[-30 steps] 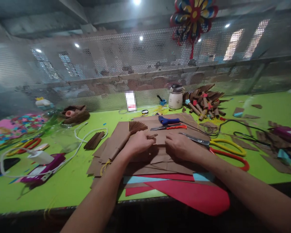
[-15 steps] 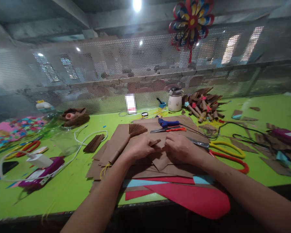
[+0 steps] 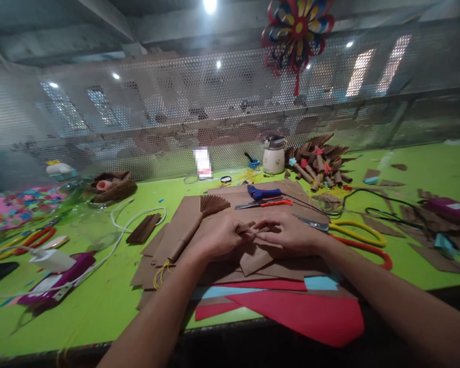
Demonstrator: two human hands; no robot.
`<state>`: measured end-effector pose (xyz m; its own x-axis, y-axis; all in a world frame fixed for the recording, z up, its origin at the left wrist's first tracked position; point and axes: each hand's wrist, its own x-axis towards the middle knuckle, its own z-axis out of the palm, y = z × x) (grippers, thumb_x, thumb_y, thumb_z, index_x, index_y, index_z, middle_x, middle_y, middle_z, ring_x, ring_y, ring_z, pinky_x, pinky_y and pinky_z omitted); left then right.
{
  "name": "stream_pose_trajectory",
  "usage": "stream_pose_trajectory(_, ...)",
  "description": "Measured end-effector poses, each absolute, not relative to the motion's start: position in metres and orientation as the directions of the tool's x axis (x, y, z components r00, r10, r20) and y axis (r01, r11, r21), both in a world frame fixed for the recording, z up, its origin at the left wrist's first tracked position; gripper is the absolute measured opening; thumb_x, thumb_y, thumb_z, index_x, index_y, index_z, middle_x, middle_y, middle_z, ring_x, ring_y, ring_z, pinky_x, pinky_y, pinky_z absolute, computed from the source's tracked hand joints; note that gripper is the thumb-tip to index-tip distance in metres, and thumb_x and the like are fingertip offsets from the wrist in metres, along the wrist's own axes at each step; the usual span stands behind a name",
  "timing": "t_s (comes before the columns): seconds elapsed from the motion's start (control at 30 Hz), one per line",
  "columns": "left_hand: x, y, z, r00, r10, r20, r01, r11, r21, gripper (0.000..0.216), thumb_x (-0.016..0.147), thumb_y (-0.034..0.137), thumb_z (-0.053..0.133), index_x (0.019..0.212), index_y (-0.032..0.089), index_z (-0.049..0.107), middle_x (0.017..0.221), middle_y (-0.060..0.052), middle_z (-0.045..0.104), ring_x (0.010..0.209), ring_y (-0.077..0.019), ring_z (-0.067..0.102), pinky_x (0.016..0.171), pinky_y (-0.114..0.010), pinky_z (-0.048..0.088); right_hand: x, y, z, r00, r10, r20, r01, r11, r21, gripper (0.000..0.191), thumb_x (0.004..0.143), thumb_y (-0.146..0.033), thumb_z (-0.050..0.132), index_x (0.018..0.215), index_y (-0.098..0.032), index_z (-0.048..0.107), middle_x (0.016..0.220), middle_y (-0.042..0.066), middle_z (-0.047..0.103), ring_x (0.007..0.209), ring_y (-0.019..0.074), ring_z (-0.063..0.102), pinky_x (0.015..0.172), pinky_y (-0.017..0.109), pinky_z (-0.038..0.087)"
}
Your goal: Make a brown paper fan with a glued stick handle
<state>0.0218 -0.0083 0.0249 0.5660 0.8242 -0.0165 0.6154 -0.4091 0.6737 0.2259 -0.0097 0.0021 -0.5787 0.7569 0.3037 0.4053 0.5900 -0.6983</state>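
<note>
Over a stack of brown paper sheets, my left hand pinches a small folded piece of brown paper. My right hand meets it from the other side, its bent fingertips closed at the paper's near edge. Fingers hide most of the folded piece. Below them lies a loose brown paper piece with a pointed corner. Left of my hands rests a paper roll with a pleated fan at its top and yellow string at its bottom.
Behind my hands lie a blue glue gun and a cutter with an orange handle. Large scissors sit at the right. Finished paper pieces are piled beside a bottle. Red paper overhangs the front edge.
My right hand's fingers have opened out from a tight curl and now reach to the folded paper. My left hand keeps its pinch. The whole view has shifted slightly.
</note>
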Motion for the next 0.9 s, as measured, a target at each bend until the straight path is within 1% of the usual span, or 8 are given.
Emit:
stream_pose_trajectory(0.17, 0.024, -0.010, 0.022, 0.588, 0.809, 0.007, 0.577, -0.426, 0.697, 0.024, 0.081, 0.030, 0.048, 0.075, 0.015, 0.065, 0.059, 0.003, 0.047, 0.055, -0.0086, 0.037, 0.050, -0.018, 0.028, 0.225, -0.009, 0.002, -0.506, 0.830, 0.235, 0.391, 0.464, -0.795, 0.025, 0.080, -0.033, 0.056, 0.070, -0.013, 0.066, 0.060, -0.001, 0.055, 0.057, 0.0099, 0.046, 0.053, 0.021, 0.035)
stream_pose_trajectory(0.27, 0.025, -0.011, 0.022, 0.604, 0.795, 0.051, 0.604, -0.499, 0.621, 0.023, 0.081, 0.028, 0.047, 0.068, 0.016, 0.060, 0.055, 0.005, 0.040, 0.052, -0.0080, 0.032, 0.048, -0.019, 0.023, 0.227, -0.008, 0.002, -0.526, 0.830, 0.188, 0.394, 0.433, -0.811, 0.032, 0.081, -0.039, 0.055, 0.063, -0.013, 0.061, 0.055, -0.003, 0.047, 0.053, 0.0081, 0.039, 0.049, 0.021, 0.030)
stream_pose_trajectory(0.4, 0.026, -0.012, 0.024, 0.612, 0.784, 0.105, 0.638, -0.568, 0.520, 0.014, 0.077, 0.023, 0.050, 0.067, 0.017, 0.059, 0.059, 0.004, 0.048, 0.056, -0.0091, 0.039, 0.051, -0.019, 0.025, 0.233, -0.004, 0.002, -0.507, 0.847, 0.162, 0.448, 0.419, -0.790, 0.036, 0.079, -0.043, 0.056, 0.058, -0.013, 0.055, 0.053, -0.004, 0.038, 0.051, 0.0077, 0.032, 0.046, 0.022, 0.024)
stream_pose_trajectory(0.47, 0.026, -0.013, 0.025, 0.605, 0.790, 0.097, 0.651, -0.561, 0.512, 0.014, 0.077, 0.024, 0.050, 0.066, 0.017, 0.057, 0.060, 0.004, 0.050, 0.057, -0.0096, 0.041, 0.052, -0.019, 0.026, 0.235, -0.002, 0.002, -0.482, 0.862, 0.157, 0.457, 0.400, -0.794, 0.035, 0.078, -0.042, 0.056, 0.058, -0.014, 0.053, 0.053, -0.004, 0.039, 0.051, 0.0077, 0.032, 0.047, 0.022, 0.024)
stream_pose_trajectory(0.57, 0.027, -0.013, 0.026, 0.603, 0.795, 0.065, 0.653, -0.538, 0.533, 0.023, 0.081, 0.027, 0.045, 0.061, 0.017, 0.051, 0.055, 0.005, 0.044, 0.053, -0.0089, 0.037, 0.050, -0.020, 0.025, 0.236, -0.001, 0.000, -0.472, 0.874, 0.117, 0.449, 0.353, -0.821, 0.033, 0.078, -0.042, 0.055, 0.060, -0.014, 0.055, 0.053, -0.004, 0.042, 0.051, 0.0081, 0.035, 0.046, 0.021, 0.026)
stream_pose_trajectory(0.63, 0.026, -0.012, 0.025, 0.606, 0.794, 0.048, 0.656, -0.533, 0.535, 0.025, 0.083, 0.028, 0.044, 0.061, 0.017, 0.049, 0.054, 0.005, 0.041, 0.052, -0.0087, 0.035, 0.049, -0.020, 0.024, 0.234, -0.002, 0.000, -0.511, 0.852, 0.115, 0.424, 0.366, -0.828, 0.032, 0.078, -0.042, 0.055, 0.064, -0.013, 0.059, 0.055, -0.003, 0.045, 0.052, 0.0086, 0.037, 0.047, 0.021, 0.027)
stream_pose_trajectory(0.77, 0.026, -0.009, 0.021, 0.617, 0.787, 0.009, 0.659, -0.522, 0.541, 0.023, 0.083, 0.026, 0.040, 0.065, 0.018, 0.052, 0.057, 0.004, 0.048, 0.054, -0.0098, 0.040, 0.050, -0.021, 0.025, 0.231, -0.005, 0.004, -0.591, 0.785, 0.186, 0.394, 0.482, -0.783, 0.033, 0.081, -0.041, 0.052, 0.068, -0.013, 0.065, 0.060, -0.002, 0.049, 0.057, 0.0097, 0.040, 0.052, 0.022, 0.031)
stream_pose_trajectory(0.9, 0.027, -0.008, 0.018, 0.634, 0.773, 0.029, 0.661, -0.562, 0.497, 0.011, 0.075, 0.016, 0.044, 0.067, 0.018, 0.052, 0.061, 0.003, 0.050, 0.058, -0.0107, 0.043, 0.053, -0.021, 0.027, 0.231, -0.007, 0.008, -0.591, 0.786, 0.182, 0.447, 0.507, -0.737, 0.034, 0.082, -0.038, 0.049, 0.061, -0.013, 0.058, 0.056, -0.004, 0.040, 0.055, 0.0087, 0.034, 0.049, 0.021, 0.026)
